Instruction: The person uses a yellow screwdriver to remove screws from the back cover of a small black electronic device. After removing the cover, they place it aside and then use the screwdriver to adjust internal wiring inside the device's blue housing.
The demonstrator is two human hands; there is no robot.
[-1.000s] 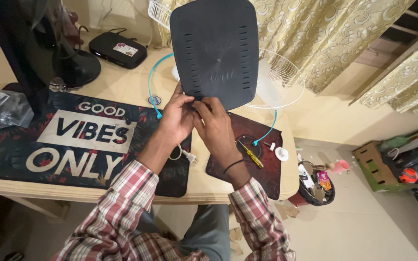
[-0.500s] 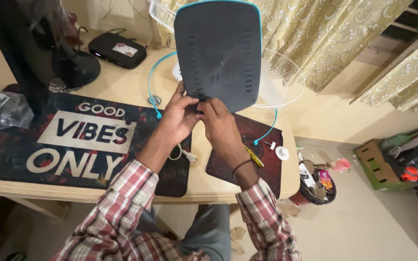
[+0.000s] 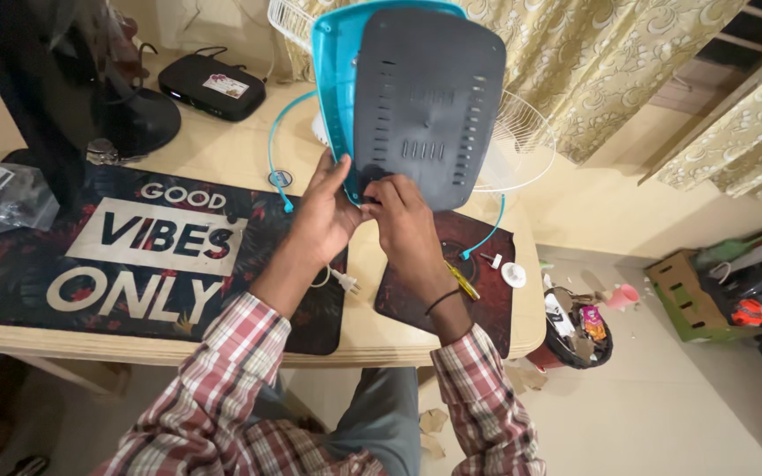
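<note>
Dark grey plastic: a vented panel [image 3: 429, 101] with rows of slots, held up above the back half of the bench [image 3: 222, 159], tilted toward the camera.
Teal shell: a teal plastic housing [image 3: 332, 97] sits right behind the panel, its edge showing along the panel's left side and top.
Left hand: the left hand [image 3: 324, 216] is closed around the lower left edge of the teal housing, thumb up along the rim.
Right hand: the right hand [image 3: 403, 220] pinches the lower left corner of the grey panel, fingers curled shut on it and touching the left hand.
Wire guard: a white wire grille [image 3: 518, 145] lies behind the panel near the back right corner of the bench.
Teal cable: a thin teal hoop [image 3: 273, 145] curves down on the left of the housing; another teal end [image 3: 487, 234] shows on the right.
Big mat: a dark printed mat [image 3: 147, 251] covers the front left of the bench.
Small mat: a dark red mat [image 3: 451, 282] lies at the front right edge, under the right wrist.
On the small mat: a yellow-handled screwdriver [image 3: 462, 280] and a small white round cap [image 3: 513, 274].
Plug: a white plug [image 3: 346, 282] lies between the two mats.
Back left: a black flat box [image 3: 212, 86] and a black round stand [image 3: 134, 119].
Floor: a bin of scraps [image 3: 579, 326] beside the bench's right front corner.
</note>
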